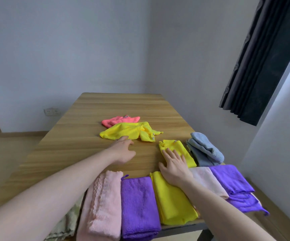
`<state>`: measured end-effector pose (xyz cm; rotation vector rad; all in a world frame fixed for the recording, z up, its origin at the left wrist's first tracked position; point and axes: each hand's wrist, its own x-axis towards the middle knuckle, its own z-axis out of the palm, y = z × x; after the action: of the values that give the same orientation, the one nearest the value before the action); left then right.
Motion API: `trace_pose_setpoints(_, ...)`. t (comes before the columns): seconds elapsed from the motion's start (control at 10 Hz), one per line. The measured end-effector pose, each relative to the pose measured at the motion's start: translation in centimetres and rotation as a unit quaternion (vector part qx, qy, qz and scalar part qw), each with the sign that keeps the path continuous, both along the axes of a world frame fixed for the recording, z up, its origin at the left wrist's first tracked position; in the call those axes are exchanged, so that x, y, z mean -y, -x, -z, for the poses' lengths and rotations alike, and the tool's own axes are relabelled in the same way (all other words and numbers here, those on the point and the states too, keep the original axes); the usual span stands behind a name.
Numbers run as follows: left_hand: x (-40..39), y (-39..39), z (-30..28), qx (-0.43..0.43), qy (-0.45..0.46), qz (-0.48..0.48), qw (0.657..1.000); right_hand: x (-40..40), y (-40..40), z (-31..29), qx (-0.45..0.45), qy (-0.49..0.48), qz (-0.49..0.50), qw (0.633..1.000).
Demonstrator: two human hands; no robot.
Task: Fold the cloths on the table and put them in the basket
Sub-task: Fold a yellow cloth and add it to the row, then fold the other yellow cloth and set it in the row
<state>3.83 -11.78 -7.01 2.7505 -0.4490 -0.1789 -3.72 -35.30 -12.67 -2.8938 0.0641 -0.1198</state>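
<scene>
An unfolded yellow cloth [130, 132] lies mid-table with a crumpled coral cloth [118, 120] just behind it. My left hand [123, 151] reaches out with relaxed fingers, its fingertips touching the yellow cloth's near edge. My right hand [174, 165] lies flat, fingers spread, on a small folded yellow cloth [179, 150]. Along the near edge sit folded cloths: pink [102, 206], purple [138, 206], yellow [172, 200], pale pink [208, 181] and another purple [232, 181]. A folded blue-grey cloth [205, 148] sits at the right. No basket is in view.
The wooden table [119, 103] runs away toward a corner of white walls. A dark curtain [266, 58] hangs at the right. A beige cloth [67, 223] hangs below the table's near left edge. A wall socket [52, 111] sits low on the left wall.
</scene>
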Motion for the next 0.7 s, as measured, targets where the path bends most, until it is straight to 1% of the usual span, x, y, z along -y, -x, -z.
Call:
trace_pose_setpoints(0.1,2.7,-1.4,0.5,0.016,-0.062,0.041,0.997,-0.2,0.5,0.2,0.010,-0.001,0.001,1.000)
trace_pose_setpoints(0.3,6.6,-3.8,0.8,0.024,-0.165,0.082,0.983,-0.1,0.2,0.4,0.026,0.000,0.002,1.000)
trace_pose_setpoints(0.5,8.1,-5.4,1.6,0.013,-0.211,0.078,0.974,0.2,0.0,0.6,0.024,-0.002,0.003,1.000)
trace_pose_setpoints(0.6,7.7,-5.7,1.8,0.025,-0.198,0.065,0.978,0.2,0.0,0.5,0.023,-0.003,0.002,1.000)
trace_pose_setpoints(0.7,7.2,-5.9,1.3,0.067,-0.140,0.054,0.986,0.3,0.1,0.4,0.020,-0.009,0.002,1.000)
